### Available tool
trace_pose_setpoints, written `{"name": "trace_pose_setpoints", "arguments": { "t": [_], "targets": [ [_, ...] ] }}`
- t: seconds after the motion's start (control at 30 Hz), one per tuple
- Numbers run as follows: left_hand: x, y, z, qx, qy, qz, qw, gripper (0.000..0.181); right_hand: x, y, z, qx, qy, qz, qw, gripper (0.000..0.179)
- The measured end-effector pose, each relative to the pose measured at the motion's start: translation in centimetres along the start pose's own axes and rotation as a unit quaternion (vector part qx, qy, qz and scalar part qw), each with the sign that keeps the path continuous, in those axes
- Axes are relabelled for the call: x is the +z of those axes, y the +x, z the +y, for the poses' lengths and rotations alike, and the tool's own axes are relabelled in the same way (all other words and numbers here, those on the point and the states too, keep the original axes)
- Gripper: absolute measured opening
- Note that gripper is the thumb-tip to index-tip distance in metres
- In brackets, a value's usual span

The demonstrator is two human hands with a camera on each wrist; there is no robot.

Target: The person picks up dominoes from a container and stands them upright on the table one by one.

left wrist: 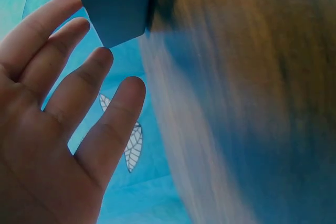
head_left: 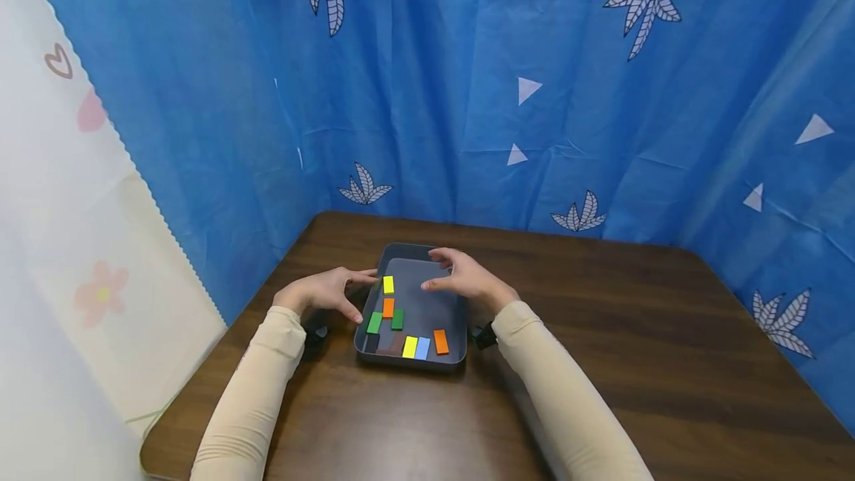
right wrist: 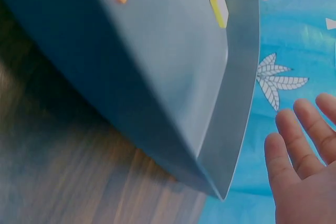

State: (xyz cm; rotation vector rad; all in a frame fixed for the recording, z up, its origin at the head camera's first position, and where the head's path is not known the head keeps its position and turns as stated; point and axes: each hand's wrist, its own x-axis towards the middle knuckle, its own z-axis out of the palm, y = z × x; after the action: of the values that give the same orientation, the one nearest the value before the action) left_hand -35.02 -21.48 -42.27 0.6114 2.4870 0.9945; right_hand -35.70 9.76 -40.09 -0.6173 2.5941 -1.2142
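A dark grey tray (head_left: 427,295) with raised walls sits on the wooden table. Flat coloured blocks lie in it: a yellow block (head_left: 389,285), an orange block (head_left: 388,308), green blocks (head_left: 397,319) and, along the near side, black, brown, yellow, light blue and orange ones. At the tray's left side is my left hand (head_left: 327,289), thumb and fingers apart, holding nothing. Over the right side reaches my right hand (head_left: 470,279), likewise with spread fingers and no block in them. Whether either hand touches the rim I cannot tell. Extended fingers (left wrist: 126,103) show in the left wrist view.
The brown table (head_left: 634,347) stretches to the right of the tray and toward me. Behind it hangs a blue curtain (head_left: 454,80) with leaf prints, and a white curtain (head_left: 87,206) hangs at the left. Each wrist wears a dark strapped device.
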Motion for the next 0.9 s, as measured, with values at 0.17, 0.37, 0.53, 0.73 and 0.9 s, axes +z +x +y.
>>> {"name": "trace_pose_setpoints", "arguments": {
  "t": [0.17, 0.37, 0.53, 0.73, 0.9],
  "targets": [
    [0.1, -0.1, -0.1, -0.011, 0.006, -0.001, 0.9999, 0.091, 0.8, 0.5, -0.7, -0.005, -0.002, -0.032, 0.9995, 0.076],
    [0.0, 0.0, 0.2, -0.021, 0.014, -0.001, 0.9997, 0.092, 1.6, 1.2, -1.4, -0.019, -0.020, -0.063, 0.9976, 0.069],
    [-0.2, 0.0, 0.7, -0.031, 0.020, -0.002, 0.9993, 0.093, 2.0, 1.7, -1.4, -0.021, -0.018, -0.080, 0.9964, 0.065],
    [-0.2, 0.0, 0.7, -0.023, 0.030, -0.005, 0.9993, 0.092, 2.6, 2.1, -1.1, -0.024, -0.002, -0.104, 0.9943, 0.068],
    [-0.1, -0.1, 0.7, -0.018, 0.049, -0.006, 0.9986, 0.090, 3.3, 2.2, -1.0, -0.026, -0.003, -0.114, 0.9932, 0.063]
  ]
}}
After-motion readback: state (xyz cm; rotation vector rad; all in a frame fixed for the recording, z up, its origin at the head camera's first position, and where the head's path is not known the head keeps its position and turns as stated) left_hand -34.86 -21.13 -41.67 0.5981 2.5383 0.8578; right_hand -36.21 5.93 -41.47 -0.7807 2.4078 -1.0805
